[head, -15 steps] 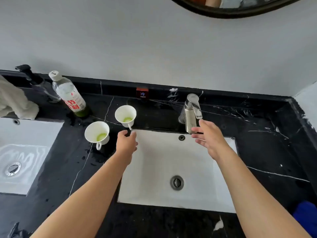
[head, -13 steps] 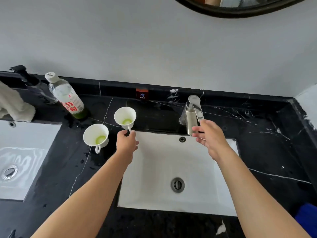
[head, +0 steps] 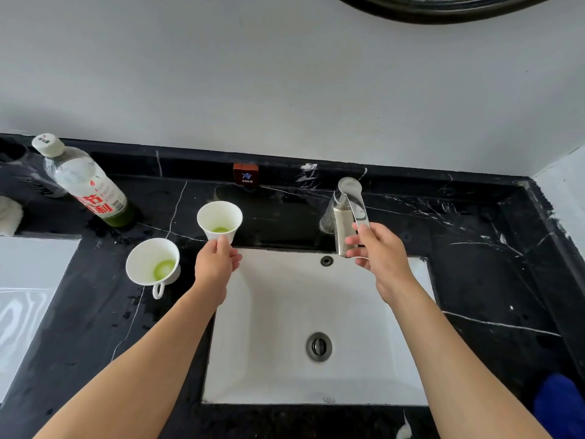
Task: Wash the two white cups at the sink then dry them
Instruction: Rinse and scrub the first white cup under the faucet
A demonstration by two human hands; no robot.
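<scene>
the far white cup (head: 219, 220), green residue inside, sits at the sink's (head: 278, 312) back-left corner, left hand (head: 216, 264) fingers closed on its base. the near cup (head: 153, 262) stands alone on the black surface (head: 474, 264), further left. right hand (head: 381, 253) fingers grip the faucet lever (head: 354, 201).

A clear bottle (head: 84, 182) with a red label leans at ten o'clock on the black marble counter (head: 474, 248) — a red COLD tag (head: 246, 174) at twelve, blue cloth (head: 558, 403) at four.
</scene>
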